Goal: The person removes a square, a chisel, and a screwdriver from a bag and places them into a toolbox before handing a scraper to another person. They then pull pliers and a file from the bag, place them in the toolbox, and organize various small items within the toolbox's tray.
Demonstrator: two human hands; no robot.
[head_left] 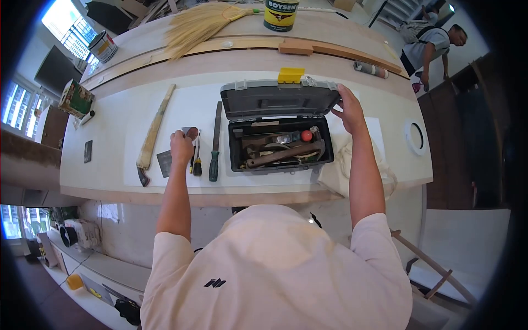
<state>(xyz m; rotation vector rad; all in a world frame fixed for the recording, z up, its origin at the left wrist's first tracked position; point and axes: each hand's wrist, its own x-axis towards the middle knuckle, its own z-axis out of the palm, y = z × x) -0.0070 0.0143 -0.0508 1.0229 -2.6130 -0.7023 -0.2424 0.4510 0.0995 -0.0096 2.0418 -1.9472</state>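
A black toolbox stands on the table with its grey lid raised and a yellow latch on top. Inside lie a hammer, a red ball-like piece and other tools. My right hand grips the lid's right edge. My left hand is closed beside a round reddish-brown piece; what it holds, if anything, is hidden. Two screwdrivers lie just right of it, a grey scraper plate to its left. Nearby are a green-handled file and a wrapped saw.
A straw broom, a Boysen can and wood strips lie along the back. Cloth and a tape roll are at right. Cans stand at left. Another person stands beyond the back right.
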